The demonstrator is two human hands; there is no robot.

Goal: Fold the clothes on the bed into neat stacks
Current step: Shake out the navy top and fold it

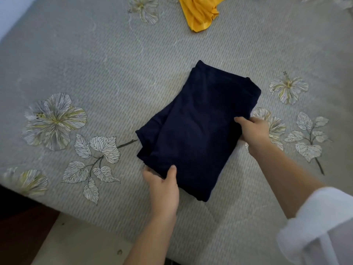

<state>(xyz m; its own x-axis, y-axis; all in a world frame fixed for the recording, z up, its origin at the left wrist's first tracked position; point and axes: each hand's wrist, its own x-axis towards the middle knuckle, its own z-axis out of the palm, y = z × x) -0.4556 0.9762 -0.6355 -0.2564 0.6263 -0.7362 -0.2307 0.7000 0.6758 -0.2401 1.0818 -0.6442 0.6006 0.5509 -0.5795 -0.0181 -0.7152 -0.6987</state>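
From the head camera, looking down, a folded dark navy garment (194,131) lies on the bed (95,73), near the edge closest to the person and a little right of the middle of the picture. It is folded into a thick, roughly oblong bundle that lies at a slant, with its far end pointing up and to the right; a looser layer of the same cloth sticks out along its left side.

The left hand (164,186) holds the near left corner of the bundle: the thumb lies on top of the cloth and the fingers go under the edge, so its grip pinches the garment. The right hand (252,129) holds the right edge about halfway along, fingers curled over the top of the cloth, its grip likewise closed on the garment. A rolled-up white sleeve (321,226) covers the right arm above the forearm.

The bedspread is grey with a fine woven pattern and printed pale flowers and leaves. A crumpled yellow garment (198,14) lies at the far side of the bed, well apart from the navy one.
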